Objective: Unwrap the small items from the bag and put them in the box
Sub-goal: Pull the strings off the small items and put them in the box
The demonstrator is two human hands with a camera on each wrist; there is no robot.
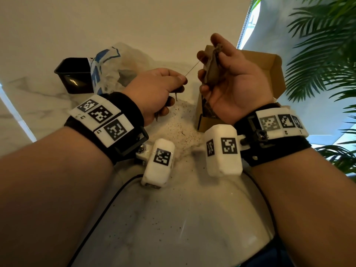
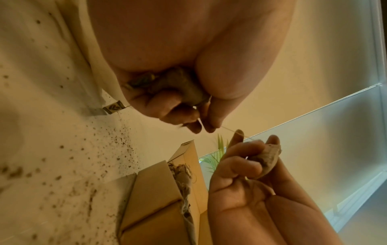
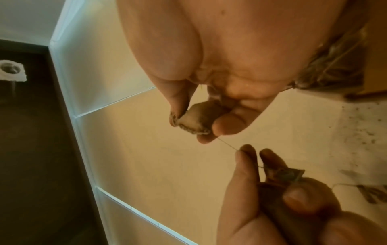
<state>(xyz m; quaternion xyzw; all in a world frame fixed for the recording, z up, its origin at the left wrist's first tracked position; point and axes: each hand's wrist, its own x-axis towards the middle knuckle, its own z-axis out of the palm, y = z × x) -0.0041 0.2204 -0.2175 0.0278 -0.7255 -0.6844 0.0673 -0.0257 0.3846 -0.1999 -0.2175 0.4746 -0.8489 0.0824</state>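
Pulling a fine thread (image 1: pixel 57 69)... no: pulling is the work here, and it wants a steady draw. The right hand (image 1: pixel 231 79) has its fingers curled round a small brownish pouch (image 1: pixel 212 68), held up with the palm toward the person. The left hand (image 1: pixel 156 91) pinches a thin thread (image 1: pixel 192 68) between thumb and forefinger, with scraps of wrapping tucked under its other fingers. The thread runs taut across the narrow gap between the two hands. I judge it best to keep the pouch firmly gripped and draw the thread straight away from it, not sideways, lest it snap. Just behind and below the right hand sits the open cardboard box (image 1: pixel 269 62), already holding some items. Beyond the left hand lie the plastic bag (image 1: pixel 107 62) and a black container (image 1: pixel 75 74). Dark crumbs (image 1: pixel 181 130) speckle the counter beneath both hands.
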